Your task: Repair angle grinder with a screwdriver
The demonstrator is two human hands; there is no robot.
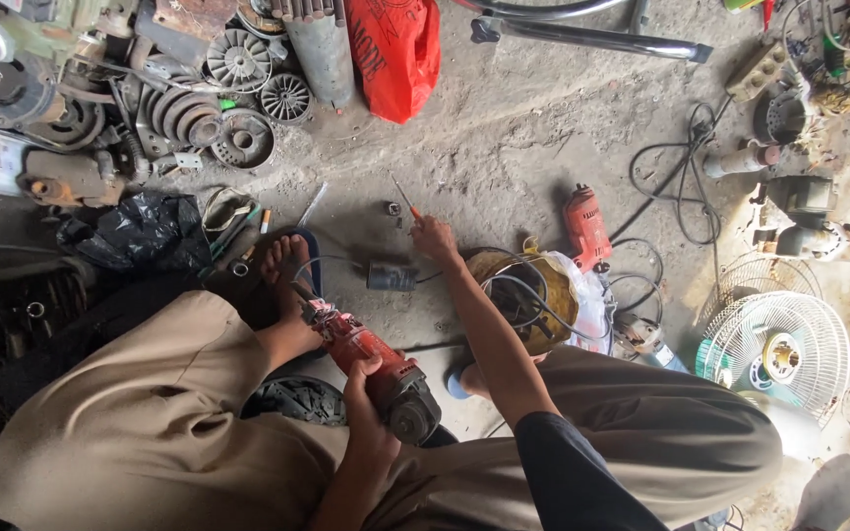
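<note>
Left hand (364, 393): fingers wrapped around red power tool (371, 366) at mid-body, across lap. I judge it heavy, rigid, greasy; body grip suits. Right hand (434, 236): fingers pinching screwdriver (406, 202) by orange handle over floor; light, stiff.

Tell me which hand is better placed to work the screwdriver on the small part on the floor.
Right. The right hand already grips the orange-handled screwdriver beside the small part; the left hand is occupied holding the red power tool.
</note>
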